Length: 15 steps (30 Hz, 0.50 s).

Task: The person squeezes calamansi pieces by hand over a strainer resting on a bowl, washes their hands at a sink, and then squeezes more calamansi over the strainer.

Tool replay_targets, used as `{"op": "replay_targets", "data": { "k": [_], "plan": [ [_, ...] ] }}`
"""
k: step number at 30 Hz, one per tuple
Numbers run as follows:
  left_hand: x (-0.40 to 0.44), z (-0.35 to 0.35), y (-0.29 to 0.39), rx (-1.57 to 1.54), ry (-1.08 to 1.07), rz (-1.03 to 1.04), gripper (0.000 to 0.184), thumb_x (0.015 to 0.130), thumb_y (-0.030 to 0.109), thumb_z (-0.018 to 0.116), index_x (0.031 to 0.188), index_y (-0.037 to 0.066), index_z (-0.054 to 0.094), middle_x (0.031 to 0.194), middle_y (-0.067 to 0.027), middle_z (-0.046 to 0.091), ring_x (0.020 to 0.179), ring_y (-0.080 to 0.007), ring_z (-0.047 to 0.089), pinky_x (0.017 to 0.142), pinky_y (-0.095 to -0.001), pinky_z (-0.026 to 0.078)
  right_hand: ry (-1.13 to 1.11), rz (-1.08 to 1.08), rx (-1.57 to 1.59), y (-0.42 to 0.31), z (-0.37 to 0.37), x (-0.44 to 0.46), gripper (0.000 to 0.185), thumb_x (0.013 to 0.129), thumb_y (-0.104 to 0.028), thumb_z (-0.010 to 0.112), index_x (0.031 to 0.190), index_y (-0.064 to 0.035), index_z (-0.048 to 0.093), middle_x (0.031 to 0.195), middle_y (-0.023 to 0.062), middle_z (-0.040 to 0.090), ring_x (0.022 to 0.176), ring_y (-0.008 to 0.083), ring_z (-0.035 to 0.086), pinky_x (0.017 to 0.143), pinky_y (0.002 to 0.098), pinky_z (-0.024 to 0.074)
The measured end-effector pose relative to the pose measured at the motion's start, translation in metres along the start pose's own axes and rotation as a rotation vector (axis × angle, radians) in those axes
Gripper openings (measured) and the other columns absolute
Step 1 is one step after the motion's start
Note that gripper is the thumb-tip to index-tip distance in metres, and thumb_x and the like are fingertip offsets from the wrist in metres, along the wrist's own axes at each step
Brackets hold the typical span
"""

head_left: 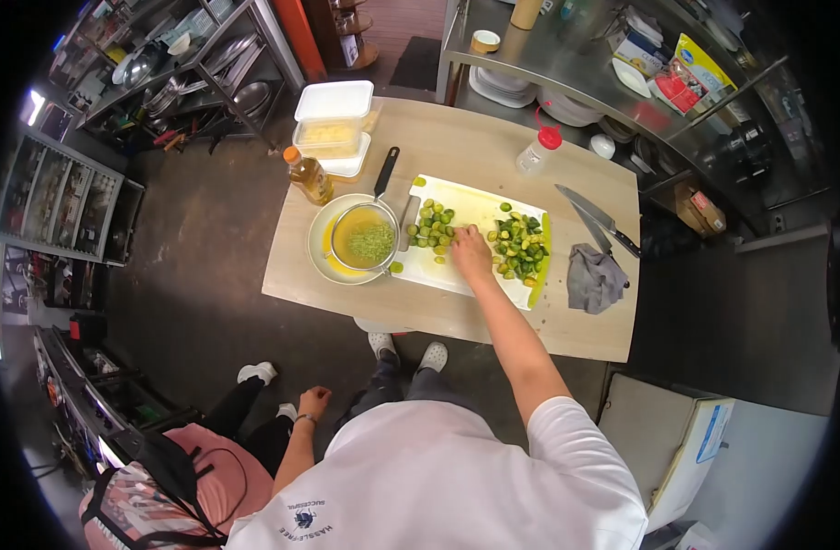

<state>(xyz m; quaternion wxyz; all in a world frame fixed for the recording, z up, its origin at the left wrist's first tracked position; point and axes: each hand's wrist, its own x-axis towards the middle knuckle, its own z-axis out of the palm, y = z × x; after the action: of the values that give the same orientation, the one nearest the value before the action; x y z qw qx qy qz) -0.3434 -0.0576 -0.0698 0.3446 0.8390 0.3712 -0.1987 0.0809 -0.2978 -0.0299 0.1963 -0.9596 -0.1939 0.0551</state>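
The right grip [472, 252] is bent downward, fingertips at the right edge of the left heap of sprouts [430, 226]; I cannot tell whether it has hold of one. A second heap [528, 243] lies on the right of the white board [470, 205]. Left of that, a strainer [349, 225] sits over a bowl [315, 233]; two knives [596, 216] and a grey cloth [592, 279] lie rightward on the bench [429, 128]. Near left, a loosely curled hand [314, 403] hangs, its owner unclear
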Motion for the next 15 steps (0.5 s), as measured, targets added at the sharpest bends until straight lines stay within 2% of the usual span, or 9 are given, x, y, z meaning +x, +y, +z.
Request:
{"op": "replay_targets", "data": {
  "k": [1, 3, 9, 11, 13, 15],
  "plan": [
    [0.004, -0.001, -0.007, 0.036, -0.031, -0.005, 0.021, 0.074, 0.024, 0.063, 0.085, 0.007, 0.066, 0.081, -0.0143, 0.064, 0.077, -0.0294, 0.062, 0.072, -0.0366, 0.049, -0.004, 0.007, 0.002, -0.002, 0.004, 0.000, 0.024, 0.079, -0.014, 0.047, 0.101, -0.0068, 0.054, 0.101, 0.0107, 0.049, 0.092, 0.0274, 0.053, 0.075, 0.0377, 0.0471],
    [0.016, -0.006, -0.016, 0.052, -0.058, -0.008, 0.022, 0.074, 0.025, 0.062, 0.085, 0.007, 0.067, 0.082, -0.0147, 0.064, 0.079, -0.0299, 0.062, 0.073, -0.0371, 0.049, 0.047, 0.029, 0.089, 0.002, 0.006, -0.005, 0.026, 0.077, -0.012, 0.054, 0.102, -0.0055, 0.055, 0.098, 0.0130, 0.050, 0.090, 0.0293, 0.054, 0.076, 0.0376, 0.0462],
    [0.076, -0.042, -0.026, 0.109, -0.024, -0.023, 0.024, 0.074, 0.026, 0.060, 0.087, 0.007, 0.067, 0.084, -0.0161, 0.064, 0.082, -0.0322, 0.061, 0.075, -0.0387, 0.048, 0.212, 0.021, 0.119, -0.003, 0.008, -0.023, 0.018, 0.074, -0.005, 0.056, 0.093, -0.0030, 0.056, 0.095, 0.0142, 0.050, 0.088, 0.0304, 0.054, 0.073, 0.0383, 0.0467],
    [0.102, -0.055, -0.030, 0.136, -0.001, -0.013, 0.024, 0.074, 0.025, 0.059, 0.087, 0.007, 0.067, 0.084, -0.0165, 0.064, 0.082, -0.0326, 0.061, 0.075, -0.0388, 0.048, 0.230, 0.009, 0.096, -0.006, 0.008, -0.026, 0.016, 0.076, -0.006, 0.052, 0.091, -0.0039, 0.056, 0.096, 0.0137, 0.051, 0.087, 0.0303, 0.055, 0.072, 0.0382, 0.0474],
    [0.126, -0.068, -0.033, 0.135, 0.096, 0.047, 0.023, 0.074, 0.025, 0.058, 0.084, 0.006, 0.067, 0.080, -0.0180, 0.063, 0.079, -0.0339, 0.061, 0.070, -0.0396, 0.049, 0.239, 0.006, 0.070, -0.012, 0.007, -0.037, 0.015, 0.077, -0.006, 0.049, 0.090, -0.0047, 0.056, 0.096, 0.0133, 0.052, 0.086, 0.0302, 0.056, 0.071, 0.0381, 0.0481],
    [0.147, -0.083, -0.031, 0.108, 0.095, 0.041, 0.023, 0.075, 0.025, 0.059, 0.086, 0.006, 0.067, 0.082, -0.0177, 0.063, 0.080, -0.0334, 0.061, 0.072, -0.0390, 0.048, 0.251, -0.029, -0.090, -0.016, 0.006, -0.044, 0.014, 0.076, -0.005, 0.049, 0.088, -0.0044, 0.057, 0.095, 0.0129, 0.055, 0.085, 0.0301, 0.056, 0.071, 0.0372, 0.0481]
  ]
}}
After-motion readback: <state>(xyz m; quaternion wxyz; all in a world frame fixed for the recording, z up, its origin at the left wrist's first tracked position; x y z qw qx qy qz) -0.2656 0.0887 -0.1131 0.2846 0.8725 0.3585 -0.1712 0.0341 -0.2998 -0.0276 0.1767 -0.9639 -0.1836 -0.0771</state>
